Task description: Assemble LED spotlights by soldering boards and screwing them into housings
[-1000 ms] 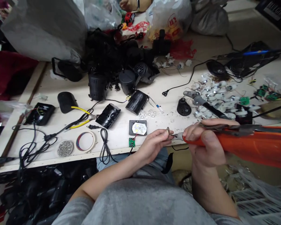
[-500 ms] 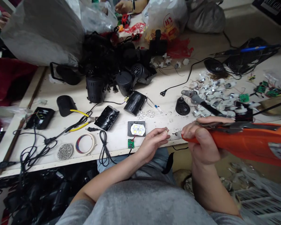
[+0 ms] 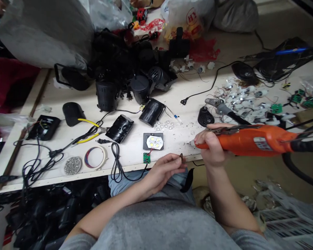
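My right hand (image 3: pixel 211 147) grips an orange electric screwdriver (image 3: pixel 250 140) near its tip, which points left over the table's front edge. My left hand (image 3: pixel 163 172) sits lower, just below that edge, pinching a small dark part (image 3: pixel 181 158) between thumb and fingertips. On the table left of the tool tip lies a black square plate carrying a white LED board (image 3: pixel 153 141), with a small green circuit board (image 3: pixel 146 158) wired to it.
Black lamp housings (image 3: pixel 130 74) pile at the back. Yellow-handled pliers (image 3: pixel 90 130), a tape roll (image 3: pixel 95 157), a dish of screws (image 3: pixel 72 165) and black cables lie left. A soldering iron in its stand (image 3: pixel 219 107), white sockets and green boards lie right. Plastic bags stand behind.
My left hand has dropped below the table edge with the small part, away from the screwdriver tip. The screwdriver has lifted and swung over the table.
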Demonstrator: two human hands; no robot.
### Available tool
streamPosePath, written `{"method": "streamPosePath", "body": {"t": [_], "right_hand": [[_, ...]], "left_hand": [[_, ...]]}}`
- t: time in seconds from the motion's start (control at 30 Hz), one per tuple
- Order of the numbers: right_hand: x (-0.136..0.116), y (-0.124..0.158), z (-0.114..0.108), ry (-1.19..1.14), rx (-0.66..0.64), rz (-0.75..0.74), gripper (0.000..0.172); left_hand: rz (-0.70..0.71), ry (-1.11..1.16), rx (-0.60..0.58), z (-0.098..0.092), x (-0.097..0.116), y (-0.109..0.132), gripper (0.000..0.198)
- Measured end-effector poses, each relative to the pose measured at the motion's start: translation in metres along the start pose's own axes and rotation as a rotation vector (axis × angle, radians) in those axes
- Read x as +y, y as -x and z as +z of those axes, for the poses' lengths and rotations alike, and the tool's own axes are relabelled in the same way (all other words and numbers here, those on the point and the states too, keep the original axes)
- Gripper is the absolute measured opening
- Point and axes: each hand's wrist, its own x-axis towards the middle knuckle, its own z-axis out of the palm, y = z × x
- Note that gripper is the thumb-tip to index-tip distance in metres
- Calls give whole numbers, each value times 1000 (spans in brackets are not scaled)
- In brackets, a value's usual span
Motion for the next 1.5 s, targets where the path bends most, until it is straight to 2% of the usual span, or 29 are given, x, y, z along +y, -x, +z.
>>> {"method": "streamPosePath", "body": {"t": [0.3, 0.43, 0.6, 0.73, 0.83, 0.97, 1.1, 1.2, 1.33, 1.5], "right_hand": [[3, 0, 8, -47, 23, -44, 26], [-15, 2, 6, -169, 14, -99, 23], [-42, 7, 4, -343, -119, -242, 16], [-49, 12, 2, -345, -162, -260, 18], [-52, 14, 2, -361, -167, -248, 19], [-61, 15, -1, -366, -150, -232, 19], [-71, 14, -3, -342, -108, -236, 18], [-78, 15, -3, -355, -110, -221, 17], [-82, 18, 0, -357, -194, -141, 17], [-80, 19, 5, -368, -255, -157, 18]], "left_hand": [[143, 7, 47, -3, 1, -9, 43], [153, 30, 41, 0, 2, -16, 42], [104, 168, 1, 2, -1, -21, 42], [131, 168, -24, 3, -3, -21, 42], [177, 118, 6, 2, -4, -18, 40], [277, -70, 31, -2, -3, -13, 46], [590, -517, 32, -9, -2, -6, 39], [788, -854, 16, -13, -3, -1, 43], [834, -1016, -42, -18, -5, 3, 46], [865, -1051, -25, -20, -4, 4, 46]]}}
